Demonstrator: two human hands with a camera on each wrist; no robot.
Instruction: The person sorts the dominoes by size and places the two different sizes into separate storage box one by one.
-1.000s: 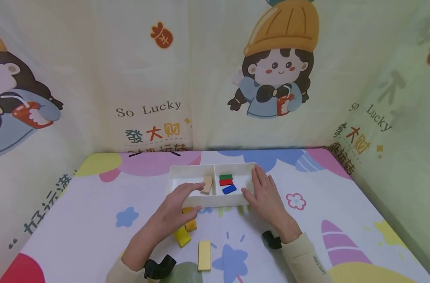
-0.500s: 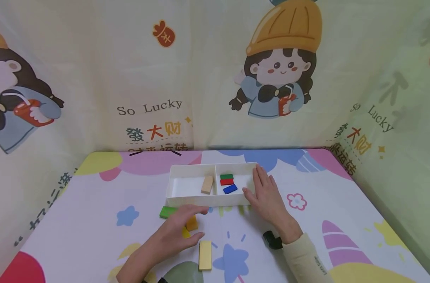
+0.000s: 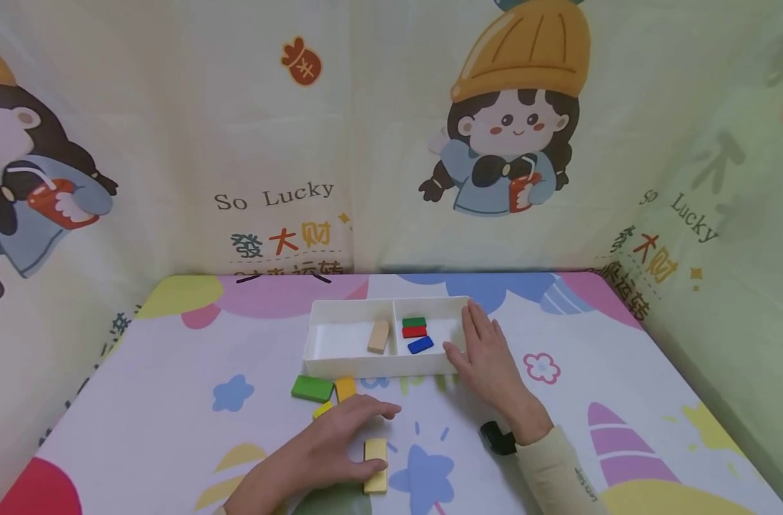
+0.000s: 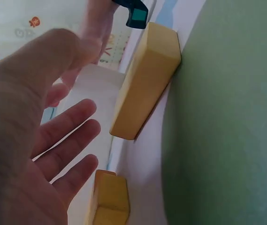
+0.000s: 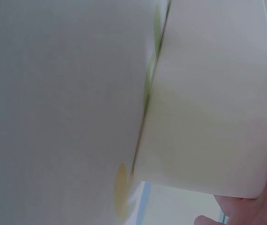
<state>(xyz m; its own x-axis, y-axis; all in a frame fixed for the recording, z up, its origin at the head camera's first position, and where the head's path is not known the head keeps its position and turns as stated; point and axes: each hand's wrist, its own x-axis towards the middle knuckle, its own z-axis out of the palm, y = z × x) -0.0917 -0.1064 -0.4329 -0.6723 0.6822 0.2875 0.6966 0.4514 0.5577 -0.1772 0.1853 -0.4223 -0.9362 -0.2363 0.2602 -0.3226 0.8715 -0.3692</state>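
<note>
My left hand (image 3: 327, 447) is spread with nothing in it, its thumb over the pale yellow wooden block (image 3: 376, 479) in the head view. In the left wrist view that block (image 4: 145, 84) lies on the table, with my fingers apart from it. At the right end of a white two-compartment box (image 3: 346, 368), my right hand (image 3: 494, 368) holds the wall, thumb over the rim and fingers along the outside. The right compartment contains green (image 3: 414, 322), red (image 3: 414, 332) and blue (image 3: 420, 345) blocks. A tan block (image 3: 378, 336) lies in the left one.
In front of the box lie a green block (image 3: 312, 388), an orange block (image 3: 345, 388) and a yellow block (image 3: 323, 410), partly behind my left hand. A patterned cloth (image 3: 140, 408) covers the table. Printed curtains (image 3: 385, 143) rise behind it.
My left hand has moved back from the box toward the pale yellow block, uncovering the green block and part of the orange one. The right hand stays at the box's end.
</note>
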